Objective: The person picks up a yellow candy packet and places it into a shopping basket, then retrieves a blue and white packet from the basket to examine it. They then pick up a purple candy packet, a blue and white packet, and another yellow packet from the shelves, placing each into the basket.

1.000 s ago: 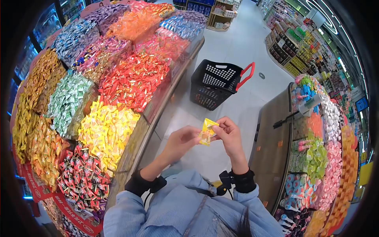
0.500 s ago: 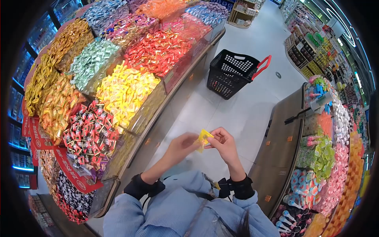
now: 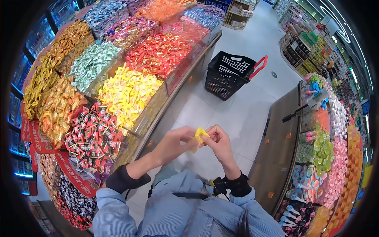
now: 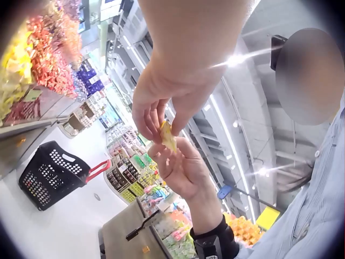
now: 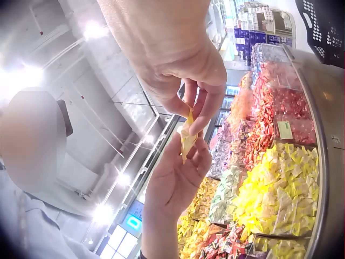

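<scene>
Both hands meet in front of the body at a small yellow candy packet (image 3: 201, 133). My left hand (image 3: 172, 145) pinches one end between thumb and fingers, its fingertips blurred in the head view. The right hand (image 3: 219, 143) pinches the other end, thumb over the wrapper. Seen from the left wrist, the packet (image 4: 168, 137) stands on edge between the two sets of fingertips. From the right wrist it shows as a narrow yellow and whitish wrapper (image 5: 188, 139), partly covered by fingers. Whether the wrapper is torn I cannot tell.
On the left, a sloped candy stand holds yellow packets (image 3: 128, 93), red candies (image 3: 160, 53) and black-and-red packets (image 3: 92, 136). A black shopping basket (image 3: 227, 75) with a red handle (image 3: 258, 68) stands on the floor ahead. At right is another candy display (image 3: 282, 130).
The head view has swung, moving the stands and basket across the picture. The packet stays between both hands and has tilted. My left forearm has shifted outward to the left.
</scene>
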